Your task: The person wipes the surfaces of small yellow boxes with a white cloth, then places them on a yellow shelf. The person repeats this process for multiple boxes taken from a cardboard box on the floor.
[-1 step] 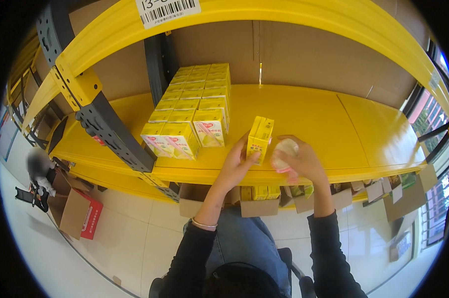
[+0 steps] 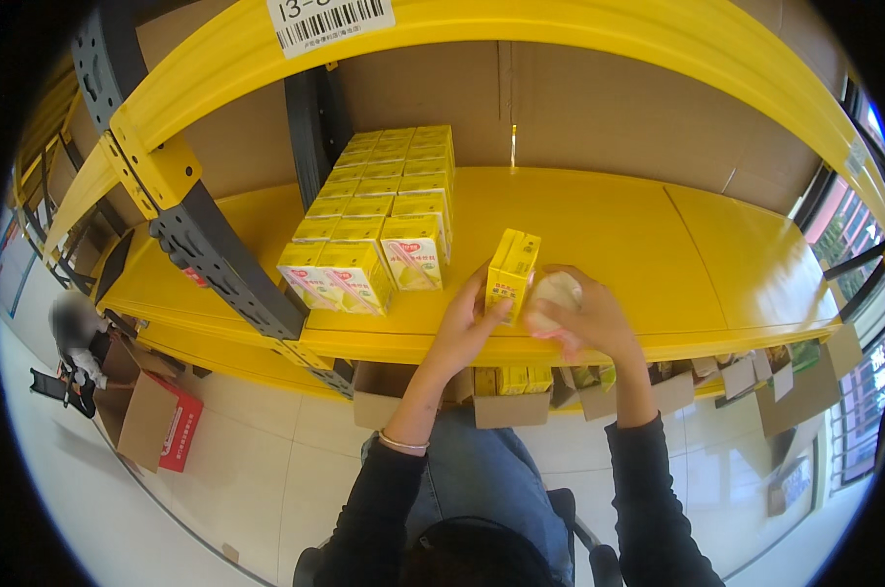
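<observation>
A: In the head view, what do the hands have?

B: The left hand (image 2: 464, 323) grips a single yellow carton (image 2: 512, 262), thumb on its front, fingers wrapped behind. It is near the front edge of the yellow shelf (image 2: 599, 225); whether its base touches, I can't tell.

A: And the right?

B: The right hand (image 2: 599, 318) is curled around a white-and-pink cloth (image 2: 560, 292), just beside the carton. Contact between the two is hard to make out.

A: Which step is that?

B: My judgement: wiping the carton. The next move seems to call for a steady left hold while the cloth meets the side.

A: What's around?

B: A block of stacked cartons (image 2: 364, 205) to the left, with a dark upright post (image 2: 229, 264) beyond its front corner. Both limit movement leftward. A yellow beam (image 2: 521, 18) arches across the top, and cardboard boxes (image 2: 511, 413) sit below the shelf edge. Another person (image 2: 81, 328) is at the far left, well apart.
</observation>
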